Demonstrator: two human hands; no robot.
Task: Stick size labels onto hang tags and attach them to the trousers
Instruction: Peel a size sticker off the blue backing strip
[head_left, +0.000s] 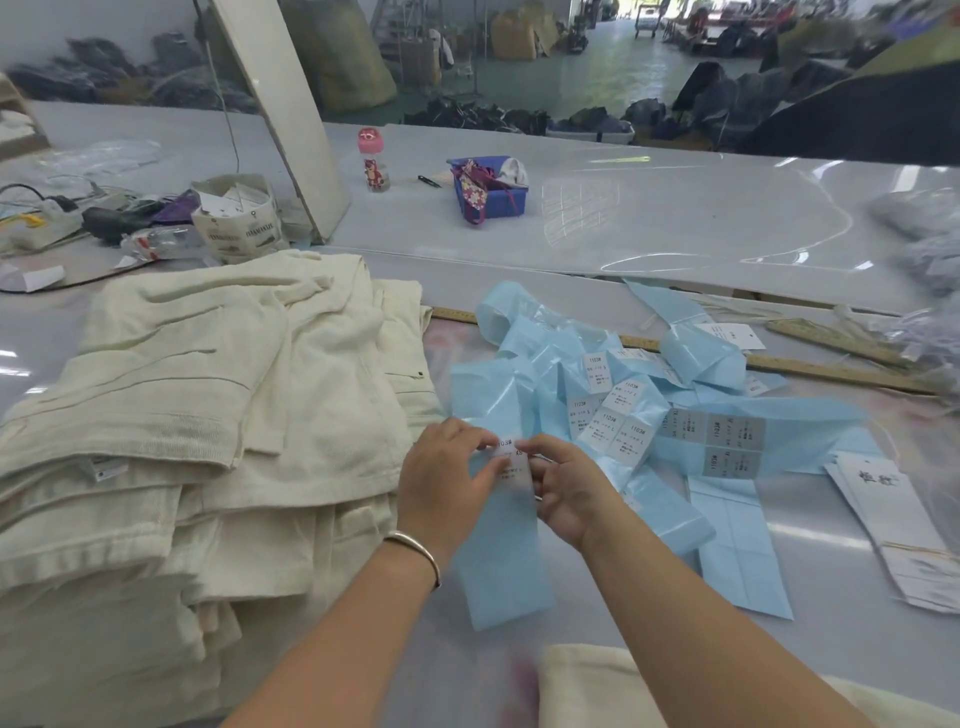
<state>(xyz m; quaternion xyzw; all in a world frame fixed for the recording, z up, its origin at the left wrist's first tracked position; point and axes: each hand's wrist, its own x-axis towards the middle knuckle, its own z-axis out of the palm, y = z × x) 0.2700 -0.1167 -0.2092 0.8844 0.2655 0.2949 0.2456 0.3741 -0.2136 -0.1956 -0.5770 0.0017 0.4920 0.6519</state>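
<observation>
Pinched white size label (511, 457) between left hand (447, 480) and right hand (569, 491); best peeled slowly off blue backing strip (506, 561), adhesive untouched.

A garment workshop: stacked trousers (197, 415) (cream), label strips (623, 415), long tables (675, 218).

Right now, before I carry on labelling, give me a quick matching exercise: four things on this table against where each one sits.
Things:
1. cream trousers
2. white hang tags
3. blue basket
4. size label

Places:
A. far side of the table, near the pink-capped bottle
B. pinched between left hand and right hand
C. stacked at the left
D. lying at the right edge

Pairs: 1-C, 2-D, 3-A, 4-B
</observation>
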